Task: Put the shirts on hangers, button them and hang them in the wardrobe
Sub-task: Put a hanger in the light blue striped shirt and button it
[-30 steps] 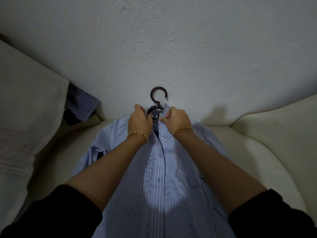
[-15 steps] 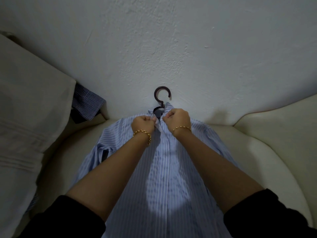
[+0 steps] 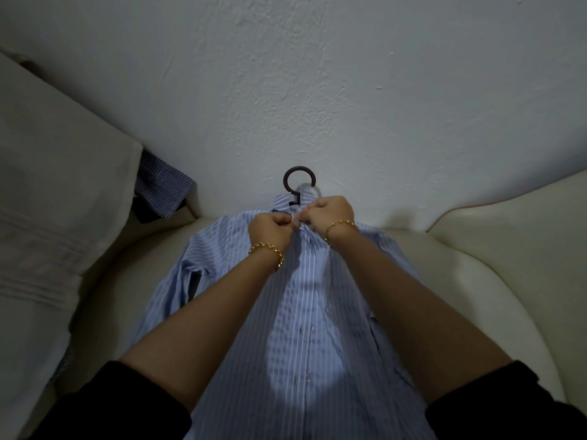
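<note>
Shirt (image 3: 305, 328) in pale blue stripes lay front-up on a cream cushioned seat (image 3: 470, 281), collar toward the wall (image 3: 317, 90) and tail toward the person. A dark hanger (image 3: 298, 182) sat inside it, with only the hook showing above the collar. The left hand (image 3: 270, 227) and right hand (image 3: 330, 211) met just below that hook, knuckles nearly touching. Each had its fingers curled, pinching one front edge at the neck. They were probably drawing the two sides together for the top button, which the fingers hid. Laying the garment flat likely kept the front edges aligned and the hanger from slipping. Small buttons showed lower down, but whether they were fastened could not be told. A brighter patch of light fell on the lower front. A checked blue garment (image 3: 162, 188) was wedged between a pale cushion (image 3: 63, 201) and the rough white plaster wall. No wardrobe was in view.
</note>
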